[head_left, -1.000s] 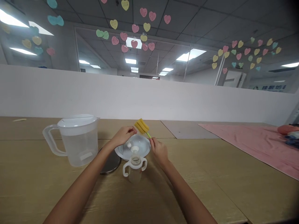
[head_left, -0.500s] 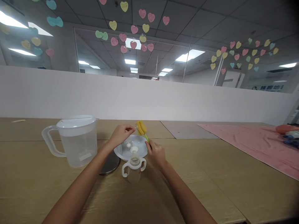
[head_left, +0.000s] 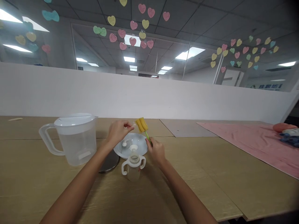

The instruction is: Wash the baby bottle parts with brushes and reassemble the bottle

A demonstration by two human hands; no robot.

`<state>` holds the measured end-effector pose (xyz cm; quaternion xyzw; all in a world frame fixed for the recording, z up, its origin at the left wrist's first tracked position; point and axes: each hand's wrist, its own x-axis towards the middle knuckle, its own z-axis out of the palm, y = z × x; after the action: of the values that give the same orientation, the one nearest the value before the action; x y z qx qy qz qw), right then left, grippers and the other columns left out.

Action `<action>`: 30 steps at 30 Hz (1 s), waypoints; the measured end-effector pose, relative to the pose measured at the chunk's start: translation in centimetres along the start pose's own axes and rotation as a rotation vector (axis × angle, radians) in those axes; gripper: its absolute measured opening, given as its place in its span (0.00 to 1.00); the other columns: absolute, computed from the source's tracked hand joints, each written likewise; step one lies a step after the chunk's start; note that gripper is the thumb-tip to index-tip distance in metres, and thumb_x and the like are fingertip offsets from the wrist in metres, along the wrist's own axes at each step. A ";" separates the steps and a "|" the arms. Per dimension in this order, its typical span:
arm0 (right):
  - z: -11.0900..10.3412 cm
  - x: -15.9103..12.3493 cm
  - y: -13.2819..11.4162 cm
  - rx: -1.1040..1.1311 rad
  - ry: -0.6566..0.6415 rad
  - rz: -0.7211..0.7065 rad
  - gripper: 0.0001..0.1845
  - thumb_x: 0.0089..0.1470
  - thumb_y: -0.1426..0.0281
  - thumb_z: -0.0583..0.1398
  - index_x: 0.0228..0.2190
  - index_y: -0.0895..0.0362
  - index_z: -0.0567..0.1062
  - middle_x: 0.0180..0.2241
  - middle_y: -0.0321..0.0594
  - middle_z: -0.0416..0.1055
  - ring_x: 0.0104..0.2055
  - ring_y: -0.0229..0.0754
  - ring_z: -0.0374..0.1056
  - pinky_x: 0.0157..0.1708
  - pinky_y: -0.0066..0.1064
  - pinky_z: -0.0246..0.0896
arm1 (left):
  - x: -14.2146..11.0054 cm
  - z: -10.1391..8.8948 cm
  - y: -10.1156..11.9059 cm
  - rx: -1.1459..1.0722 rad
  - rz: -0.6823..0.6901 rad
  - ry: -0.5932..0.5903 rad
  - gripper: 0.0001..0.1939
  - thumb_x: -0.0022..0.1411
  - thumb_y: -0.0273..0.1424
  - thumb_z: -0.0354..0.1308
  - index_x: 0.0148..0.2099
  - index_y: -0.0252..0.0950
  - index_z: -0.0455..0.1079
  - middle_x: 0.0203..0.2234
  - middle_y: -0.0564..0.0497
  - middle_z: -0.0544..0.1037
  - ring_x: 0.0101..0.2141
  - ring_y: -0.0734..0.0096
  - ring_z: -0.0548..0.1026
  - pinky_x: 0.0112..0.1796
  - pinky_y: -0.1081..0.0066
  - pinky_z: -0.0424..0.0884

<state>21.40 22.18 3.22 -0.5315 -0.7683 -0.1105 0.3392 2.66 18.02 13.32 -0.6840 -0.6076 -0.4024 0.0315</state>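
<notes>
View: the head camera is looking forward and down across a wooden tabletop point(head_left: 205, 186), with both forearms reaching in from the bottom edge.

Left hand point(head_left: 118, 133): it is hovering above the bowl, with thumb and forefinger pinching a small clear piece point(head_left: 134, 124), too small and see-through to identify.

Right hand point(head_left: 156, 152): its fingers are closing around the thin green handle of a sponge bottle brush point(head_left: 141, 125), low on the shaft.

Brush lie: the long axis is rising from the right hand up and away, tilting toward the left hand. The yellow sponge head is sitting just beside the clear piece, so the left hand is nearer the head and the right hand is nearer the handle.

Below the hands: a white bowl point(head_left: 140, 150) is resting between and under both hands, holding a small white part point(head_left: 124, 143). A two-handled clear baby bottle point(head_left: 133, 166) is standing just in front of it, nearer the body.

Left of the left hand: a lidded plastic water jug point(head_left: 79, 149) is standing upright, with a round metal lid point(head_left: 110, 163) lying beside it.

Right of the right hand: a pink cloth point(head_left: 245, 144) is spreading across the table.

Writing: blue lettering on the glass point(head_left: 268, 86) far ahead of the hands is showing, but it is unreadable.
</notes>
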 end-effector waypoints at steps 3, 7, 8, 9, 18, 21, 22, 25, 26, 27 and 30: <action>0.1 -0.1 0.1 -0.004 -0.010 -0.021 0.20 0.61 0.62 0.46 0.38 0.57 0.73 0.29 0.41 0.75 0.28 0.38 0.69 0.24 0.24 0.47 | 0.1 0.0 -0.3 -0.078 0.045 -0.049 0.19 0.58 0.43 0.49 0.37 0.36 0.75 0.33 0.49 0.79 0.35 0.65 0.74 0.35 0.73 0.64; 0.0 -0.1 0.1 -0.015 -0.012 -0.040 0.20 0.61 0.63 0.45 0.37 0.58 0.73 0.29 0.42 0.74 0.28 0.37 0.69 0.24 0.25 0.47 | 0.1 0.1 -0.5 -0.098 0.077 -0.083 0.21 0.60 0.42 0.45 0.37 0.35 0.75 0.32 0.48 0.79 0.34 0.66 0.74 0.35 0.73 0.64; -0.1 -0.1 0.2 -0.019 -0.009 -0.035 0.20 0.61 0.63 0.45 0.37 0.58 0.73 0.29 0.42 0.74 0.28 0.37 0.69 0.24 0.25 0.47 | 0.1 0.1 -0.6 -0.101 0.076 -0.081 0.21 0.61 0.42 0.44 0.36 0.34 0.75 0.32 0.48 0.79 0.34 0.66 0.74 0.35 0.73 0.64; -0.1 0.0 0.2 -0.023 -0.005 -0.029 0.20 0.61 0.63 0.44 0.37 0.58 0.73 0.29 0.42 0.74 0.27 0.37 0.68 0.24 0.25 0.47 | 0.1 0.0 -0.5 -0.108 0.075 -0.074 0.22 0.61 0.42 0.44 0.35 0.34 0.75 0.31 0.48 0.79 0.33 0.66 0.73 0.35 0.73 0.64; 0.1 -0.1 0.4 -0.024 0.087 -0.124 0.19 0.61 0.64 0.45 0.34 0.58 0.73 0.26 0.40 0.74 0.24 0.35 0.67 0.22 0.25 0.44 | 0.0 -0.1 -0.2 -0.201 0.090 -0.116 0.21 0.59 0.43 0.46 0.35 0.34 0.75 0.30 0.50 0.78 0.30 0.69 0.73 0.34 0.73 0.64; 0.6 -0.1 0.7 -0.018 0.195 -0.178 0.20 0.61 0.64 0.45 0.31 0.59 0.74 0.22 0.39 0.72 0.21 0.33 0.65 0.20 0.25 0.43 | -0.1 0.2 -0.3 -0.211 0.096 -0.118 0.19 0.56 0.43 0.50 0.35 0.36 0.75 0.31 0.51 0.79 0.33 0.68 0.73 0.34 0.73 0.64; 0.7 -0.1 0.7 -0.014 0.234 -0.198 0.21 0.61 0.64 0.45 0.30 0.59 0.74 0.21 0.38 0.72 0.20 0.32 0.64 0.20 0.26 0.42 | -0.1 0.3 -0.4 -0.193 0.085 -0.113 0.18 0.55 0.43 0.52 0.34 0.36 0.75 0.31 0.51 0.79 0.32 0.67 0.73 0.33 0.73 0.64; 0.9 0.0 0.7 0.000 0.335 -0.243 0.21 0.61 0.64 0.45 0.28 0.59 0.73 0.19 0.37 0.70 0.17 0.31 0.62 0.19 0.26 0.42 | -0.2 0.5 -0.5 -0.126 0.054 -0.073 0.15 0.49 0.42 0.57 0.30 0.35 0.74 0.27 0.51 0.78 0.29 0.67 0.73 0.29 0.73 0.63; 0.9 0.0 0.7 0.005 0.353 -0.249 0.21 0.61 0.64 0.46 0.28 0.59 0.73 0.18 0.37 0.70 0.17 0.31 0.61 0.19 0.26 0.41 | -0.2 0.5 -0.5 -0.117 0.049 -0.062 0.14 0.48 0.42 0.58 0.29 0.35 0.73 0.26 0.51 0.78 0.28 0.68 0.73 0.29 0.73 0.62; 0.8 0.0 0.6 0.009 0.365 -0.251 0.21 0.61 0.64 0.46 0.27 0.59 0.73 0.18 0.37 0.70 0.17 0.31 0.61 0.19 0.26 0.41 | -0.2 0.5 -0.6 -0.117 0.048 -0.051 0.14 0.48 0.41 0.59 0.29 0.35 0.73 0.25 0.51 0.78 0.28 0.68 0.73 0.28 0.73 0.62; 0.7 -0.1 0.5 0.018 0.376 -0.258 0.21 0.61 0.64 0.46 0.26 0.59 0.73 0.17 0.36 0.69 0.16 0.31 0.61 0.19 0.27 0.41 | -0.1 0.2 -0.6 -0.153 0.061 -0.036 0.13 0.50 0.41 0.57 0.29 0.35 0.73 0.26 0.50 0.78 0.29 0.68 0.73 0.30 0.73 0.63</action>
<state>21.61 22.70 2.57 -0.3956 -0.7542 -0.2432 0.4643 2.26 18.21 12.86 -0.7096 -0.5546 -0.4342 -0.0194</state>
